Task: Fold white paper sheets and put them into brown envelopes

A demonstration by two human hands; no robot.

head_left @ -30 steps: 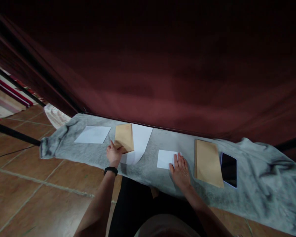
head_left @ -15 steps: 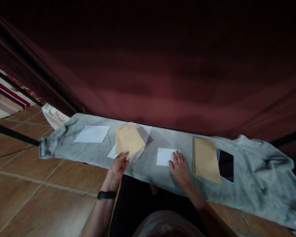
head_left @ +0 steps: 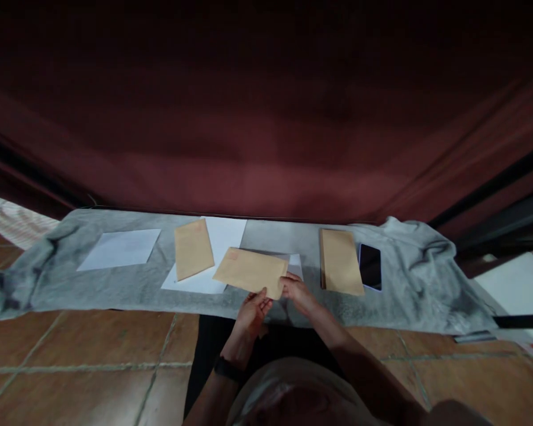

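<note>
A tan paper envelope (head_left: 249,271) is held up in front of me, pinched near its right end. My left hand (head_left: 254,309) grips its lower edge, and my right hand (head_left: 293,288) grips its right corner. Behind the envelope, a folded white paper (head_left: 295,265) lies partly hidden on the grey cloth. To the left, another tan envelope (head_left: 194,248) rests on white sheets (head_left: 225,232).
A grey cloth (head_left: 128,290) covers the long narrow surface. A white sheet (head_left: 119,248) lies at the left. Toward the right are a stack of tan envelopes (head_left: 343,260) and a dark-screened phone (head_left: 370,266). A dark red curtain (head_left: 257,148) hangs behind.
My left hand has brought one envelope rightward from the white sheets, leaving another there. My right hand has left the folded white paper and taken hold of the envelope. The view has shifted right.
</note>
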